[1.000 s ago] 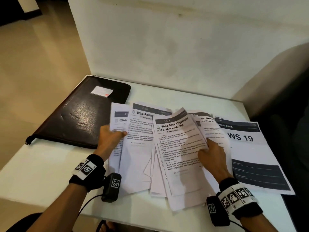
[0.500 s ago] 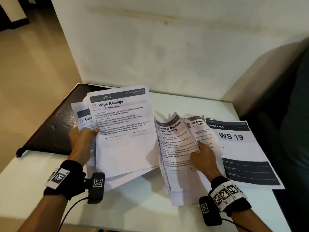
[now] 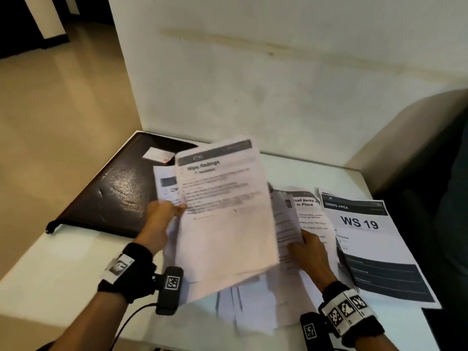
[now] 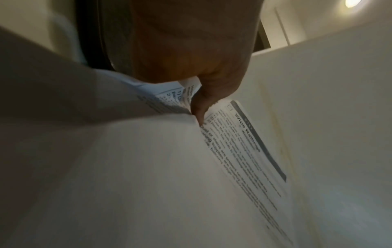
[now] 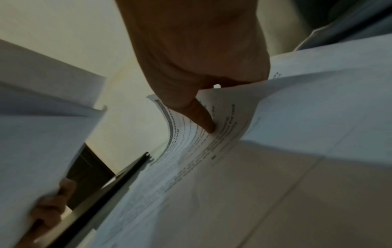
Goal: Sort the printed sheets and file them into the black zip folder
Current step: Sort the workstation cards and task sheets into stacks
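Left-hand sheaf (image 3: 222,214) now farther right.

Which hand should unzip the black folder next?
Left, probably. The left hand is right beside the folder, though it holds the Wipe Railings sheets; the right hand grips other sheets farther away.

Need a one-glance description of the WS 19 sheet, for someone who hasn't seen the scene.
Start at the white table against the wall, with the black zip folder at its far left corner. Go to the opposite, right edge: the WS 19 sheet lies flat there, beside the right hand. Only it carries huge bold lettering under a "DINING AREA" header, plus a dark block lower down.
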